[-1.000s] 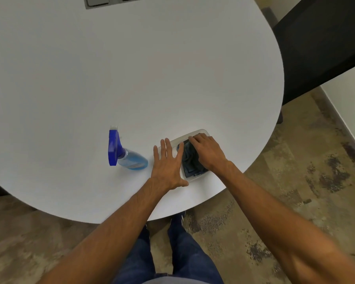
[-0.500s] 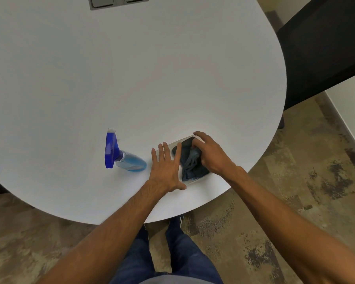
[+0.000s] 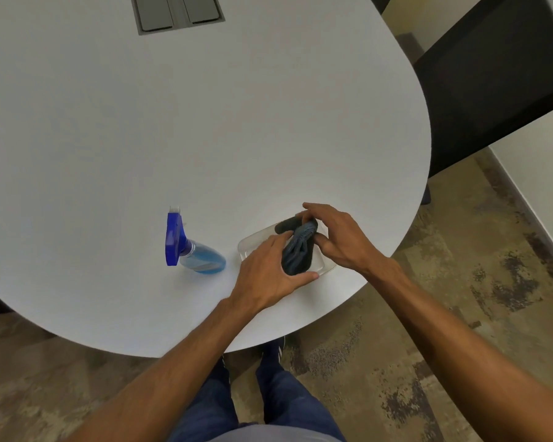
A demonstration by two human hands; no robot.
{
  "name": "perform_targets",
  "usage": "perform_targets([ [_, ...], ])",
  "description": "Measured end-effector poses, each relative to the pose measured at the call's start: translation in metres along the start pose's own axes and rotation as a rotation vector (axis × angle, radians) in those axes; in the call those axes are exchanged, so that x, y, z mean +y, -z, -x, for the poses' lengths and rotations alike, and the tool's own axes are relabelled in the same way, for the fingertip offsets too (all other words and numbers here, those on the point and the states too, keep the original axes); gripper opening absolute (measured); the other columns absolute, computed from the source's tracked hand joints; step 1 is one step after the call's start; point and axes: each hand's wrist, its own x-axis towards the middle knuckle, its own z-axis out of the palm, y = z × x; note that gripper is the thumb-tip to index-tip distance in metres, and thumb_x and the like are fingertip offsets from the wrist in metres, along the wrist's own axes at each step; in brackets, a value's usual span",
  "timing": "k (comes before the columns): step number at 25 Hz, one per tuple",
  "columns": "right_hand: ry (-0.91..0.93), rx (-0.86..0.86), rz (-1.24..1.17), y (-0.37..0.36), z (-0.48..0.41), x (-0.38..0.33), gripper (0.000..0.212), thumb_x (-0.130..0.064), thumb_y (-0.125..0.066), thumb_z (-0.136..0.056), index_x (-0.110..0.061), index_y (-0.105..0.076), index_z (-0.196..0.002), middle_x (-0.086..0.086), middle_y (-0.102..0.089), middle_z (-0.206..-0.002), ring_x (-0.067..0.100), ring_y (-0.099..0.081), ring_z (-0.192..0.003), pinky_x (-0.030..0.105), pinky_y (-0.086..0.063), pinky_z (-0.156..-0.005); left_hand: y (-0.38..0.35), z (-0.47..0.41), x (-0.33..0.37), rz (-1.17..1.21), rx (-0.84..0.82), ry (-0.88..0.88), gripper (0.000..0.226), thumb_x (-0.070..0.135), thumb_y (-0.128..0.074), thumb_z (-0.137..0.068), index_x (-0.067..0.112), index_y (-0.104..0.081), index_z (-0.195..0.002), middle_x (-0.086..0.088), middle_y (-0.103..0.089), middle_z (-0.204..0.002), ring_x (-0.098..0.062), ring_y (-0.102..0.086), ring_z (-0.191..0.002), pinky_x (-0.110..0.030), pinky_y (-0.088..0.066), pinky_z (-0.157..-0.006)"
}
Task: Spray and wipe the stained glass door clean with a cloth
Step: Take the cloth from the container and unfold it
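A dark blue-grey cloth [image 3: 297,250] is bunched up and raised out of a clear plastic tray [image 3: 248,245] near the front edge of the white table [image 3: 205,122]. My right hand [image 3: 342,237] pinches the cloth's top end. My left hand [image 3: 268,272] rests on the tray's left side, its fingers and thumb against the cloth's lower part. A spray bottle [image 3: 192,250] with a blue trigger head and blue liquid stands to the left of the tray, untouched. No glass door is in view.
A grey socket panel [image 3: 178,12] is set into the table at the far side. A dark chair or panel [image 3: 498,74] stands to the right. Patterned carpet [image 3: 460,298] lies below, and my legs stand at the table's rim.
My right hand has gathered the cloth and lifted it up from lying flat in the tray. My left hand slid right from the table surface onto the tray and cloth.
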Motion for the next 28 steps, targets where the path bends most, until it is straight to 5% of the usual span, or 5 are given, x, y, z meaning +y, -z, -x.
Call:
perform_targets([
  [4,0.042,0.057,-0.024,0.019,-0.004,-0.019,0.014,-0.010,-0.065,-0.093,-0.016,-0.060,-0.105,-0.004,-0.069,-0.101,0.007,-0.058,-0.096,0.038,-0.026,-0.119,0.017,0.005,0.018,0.024,0.139,0.032,0.067,0.049,-0.073,-0.084,0.024,-0.044,-0.139,-0.002,-0.060,-0.134,-0.022,-0.061,-0.119,-0.040,-0.053,-0.103],
  [12,-0.013,0.209,-0.191,0.052,0.000,-0.052,0.022,-0.027,-0.071,-0.094,-0.024,-0.060,-0.113,-0.011,-0.068,-0.099,0.001,-0.064,-0.088,0.013,-0.051,-0.083,0.068,0.017,0.051,0.001,0.352,0.008,0.039,0.033,-0.067,-0.093,0.016,-0.057,-0.126,-0.008,-0.070,-0.111,-0.024,-0.068,-0.098,-0.041,-0.058,-0.093],
  [16,0.046,0.446,0.042,0.046,0.017,-0.066,0.045,-0.017,-0.076,-0.089,-0.021,-0.059,-0.130,-0.003,-0.064,-0.127,0.015,-0.063,-0.109,0.034,-0.062,-0.086,0.088,0.030,0.065,-0.082,0.368,-0.050,0.036,0.032,-0.066,-0.093,0.018,-0.061,-0.125,-0.006,-0.073,-0.109,-0.024,-0.070,-0.096,-0.037,-0.058,-0.091],
  [20,0.305,0.574,0.383,0.025,0.036,-0.098,0.056,-0.001,-0.070,-0.089,-0.012,-0.056,-0.143,0.013,-0.050,-0.152,0.027,-0.057,-0.130,0.023,-0.056,-0.070,0.102,0.046,0.086,-0.138,0.371,-0.096,0.046,0.028,-0.068,-0.092,0.018,-0.047,-0.132,-0.005,-0.072,-0.112,-0.023,-0.070,-0.090,-0.031,-0.054,-0.087],
  [28,0.443,0.670,0.361,0.018,0.041,-0.144,0.024,-0.002,-0.054,-0.093,-0.004,-0.070,-0.110,0.010,-0.068,-0.096,0.021,-0.058,-0.090,0.027,-0.050,-0.047,0.136,0.094,0.089,-0.042,0.398,-0.201,0.061,0.026,-0.072,-0.086,0.020,-0.037,-0.135,0.001,-0.073,-0.102,-0.020,-0.069,-0.082,-0.036,-0.060,-0.084],
])
